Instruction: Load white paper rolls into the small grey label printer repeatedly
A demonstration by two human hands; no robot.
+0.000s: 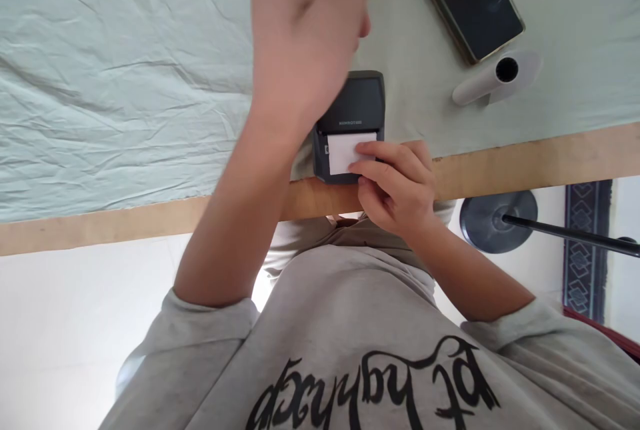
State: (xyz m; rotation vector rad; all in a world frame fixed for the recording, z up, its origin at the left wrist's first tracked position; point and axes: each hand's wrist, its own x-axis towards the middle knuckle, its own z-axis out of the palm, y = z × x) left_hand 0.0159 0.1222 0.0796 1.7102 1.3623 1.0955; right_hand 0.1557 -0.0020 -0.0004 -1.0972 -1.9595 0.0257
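A small dark grey label printer (361,100) sits on the cloth near the table's front edge. White paper (340,153) lies flat on its near part. My right hand (400,180) grips the printer's near right corner, two fingertips resting on the paper and the thumb by the front edge. Above and to the left, my left hand (310,30) is raised in front of the printer, covering part of its left side. Motion blurs this hand and the top of the picture cuts it off, so its fingers and anything in them cannot be made out.
A dark phone-like device (473,0) lies at the upper right. Beside it stands a white handheld scanner-like object (495,77) with a round black end. The table has a pale green cloth (125,83) and a wooden front edge (540,157). A round black stand base (495,220) is on the floor.
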